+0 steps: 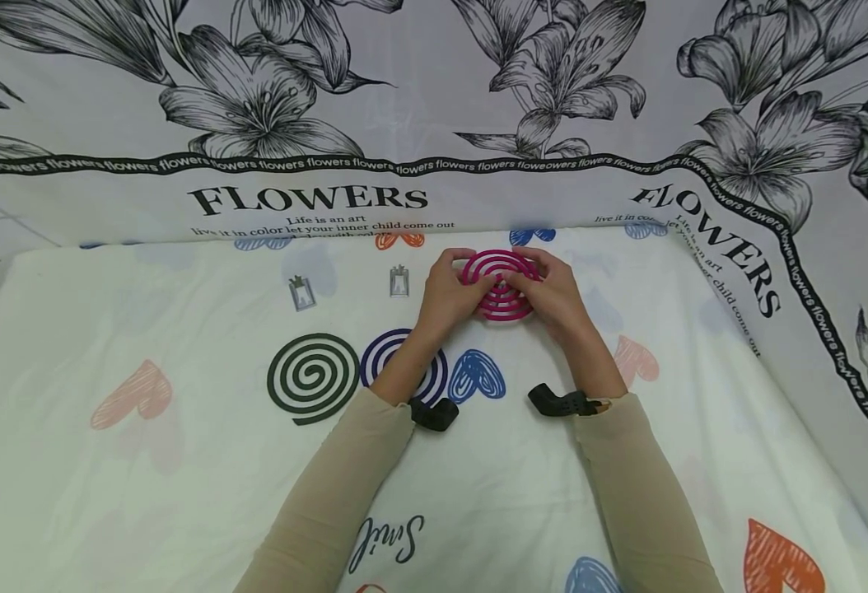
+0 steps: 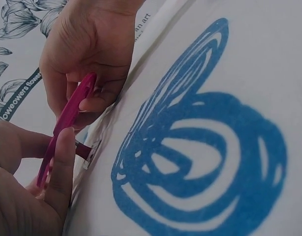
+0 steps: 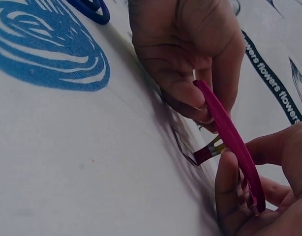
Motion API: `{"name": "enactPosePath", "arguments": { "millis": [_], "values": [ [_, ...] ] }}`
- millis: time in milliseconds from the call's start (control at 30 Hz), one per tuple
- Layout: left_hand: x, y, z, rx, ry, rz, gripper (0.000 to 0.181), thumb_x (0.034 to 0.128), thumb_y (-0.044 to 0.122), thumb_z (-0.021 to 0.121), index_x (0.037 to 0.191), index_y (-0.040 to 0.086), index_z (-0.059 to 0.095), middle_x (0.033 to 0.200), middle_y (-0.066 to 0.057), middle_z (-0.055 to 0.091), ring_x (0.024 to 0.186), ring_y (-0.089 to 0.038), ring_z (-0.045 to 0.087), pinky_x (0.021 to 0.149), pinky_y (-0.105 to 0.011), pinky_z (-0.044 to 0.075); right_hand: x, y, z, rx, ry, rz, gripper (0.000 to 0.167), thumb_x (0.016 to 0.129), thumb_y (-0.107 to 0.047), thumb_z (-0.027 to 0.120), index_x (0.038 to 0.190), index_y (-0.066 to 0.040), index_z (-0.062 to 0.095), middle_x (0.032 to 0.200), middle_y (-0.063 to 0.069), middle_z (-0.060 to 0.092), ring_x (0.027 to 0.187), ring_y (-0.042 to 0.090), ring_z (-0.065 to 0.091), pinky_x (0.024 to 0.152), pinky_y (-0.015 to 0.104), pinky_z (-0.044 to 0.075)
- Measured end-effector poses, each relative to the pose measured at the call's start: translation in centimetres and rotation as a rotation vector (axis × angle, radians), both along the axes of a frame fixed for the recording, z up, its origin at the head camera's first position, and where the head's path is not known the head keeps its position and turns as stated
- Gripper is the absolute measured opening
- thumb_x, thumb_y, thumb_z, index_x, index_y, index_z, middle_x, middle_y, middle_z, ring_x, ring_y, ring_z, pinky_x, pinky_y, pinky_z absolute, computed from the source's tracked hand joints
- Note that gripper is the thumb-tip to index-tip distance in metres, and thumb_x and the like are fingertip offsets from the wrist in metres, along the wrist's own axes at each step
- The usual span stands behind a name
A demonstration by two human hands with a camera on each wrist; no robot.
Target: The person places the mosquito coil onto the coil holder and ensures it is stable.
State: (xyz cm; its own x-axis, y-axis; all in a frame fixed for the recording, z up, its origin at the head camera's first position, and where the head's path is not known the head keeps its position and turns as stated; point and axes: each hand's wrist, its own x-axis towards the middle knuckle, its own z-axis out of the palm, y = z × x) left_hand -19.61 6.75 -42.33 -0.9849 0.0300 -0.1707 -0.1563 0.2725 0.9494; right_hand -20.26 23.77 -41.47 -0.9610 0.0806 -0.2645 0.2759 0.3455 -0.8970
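Observation:
Both hands hold a magenta spiral mosquito coil (image 2: 66, 118), which stands tilted up on edge just above the cloth. My left hand (image 1: 451, 290) pinches its left side between thumb and fingers. On the opposite side my right hand (image 1: 553, 288) does the same, with both thumbs near the coil's centre. Under the coil, a small metal stand (image 3: 202, 156) shows in the wrist views; whether the two are joined is hidden. To the left lie a dark green coil (image 1: 313, 336) and a blue coil (image 1: 363, 366), the latter partly behind the left forearm.
Two flat metal stands, one (image 1: 302, 293) farther left and another (image 1: 399, 282) closer to the left hand, lie on the white heart-print cloth (image 1: 204, 494). Behind rises a grey flower-print fabric (image 1: 434, 99). A black wrist mount (image 1: 434, 414) sits at the left cuff.

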Motion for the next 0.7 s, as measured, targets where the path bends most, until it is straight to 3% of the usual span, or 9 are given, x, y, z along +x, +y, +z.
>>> {"name": "enactPosePath", "arguments": {
  "millis": [200, 433, 700],
  "values": [
    [0.07, -0.03, 0.07, 0.004, -0.002, -0.004, 0.056, 0.0977, 0.024, 0.077, 0.146, 0.01, 0.052, 0.12, -0.018, 0.073, 0.095, -0.028, 0.078, 0.076, -0.031, 0.067, -0.04, -0.04, -0.02, 0.0, -0.005, -0.005, 0.058, 0.1, -0.021, 0.074, 0.154, -0.017, 0.055, 0.164, 0.011, 0.05, 0.151, 0.031, 0.049, 0.118, 0.046, 0.051],
    [0.09, -0.09, 0.08, -0.005, 0.011, -0.006, 0.056, 0.0977, 0.023, 0.077, 0.146, 0.009, 0.052, 0.124, -0.018, 0.073, 0.104, -0.029, 0.077, 0.086, -0.036, 0.067, 0.05, -0.07, 0.07, -0.018, -0.007, -0.009, 0.058, 0.1, -0.02, 0.074, 0.154, -0.018, 0.055, 0.162, 0.011, 0.052, 0.149, 0.03, 0.052, 0.116, 0.045, 0.053],
    [0.11, -0.01, 0.08, -0.014, 0.009, -0.007, 0.056, 0.0979, 0.024, 0.077, 0.146, 0.01, 0.052, 0.125, -0.018, 0.071, 0.107, -0.03, 0.077, 0.088, -0.038, 0.067, 0.07, 0.04, 0.12, -0.018, -0.003, 0.005, 0.059, 0.1, -0.02, 0.074, 0.155, -0.015, 0.053, 0.162, 0.013, 0.051, 0.149, 0.031, 0.052, 0.118, 0.045, 0.051]
  ]
}}
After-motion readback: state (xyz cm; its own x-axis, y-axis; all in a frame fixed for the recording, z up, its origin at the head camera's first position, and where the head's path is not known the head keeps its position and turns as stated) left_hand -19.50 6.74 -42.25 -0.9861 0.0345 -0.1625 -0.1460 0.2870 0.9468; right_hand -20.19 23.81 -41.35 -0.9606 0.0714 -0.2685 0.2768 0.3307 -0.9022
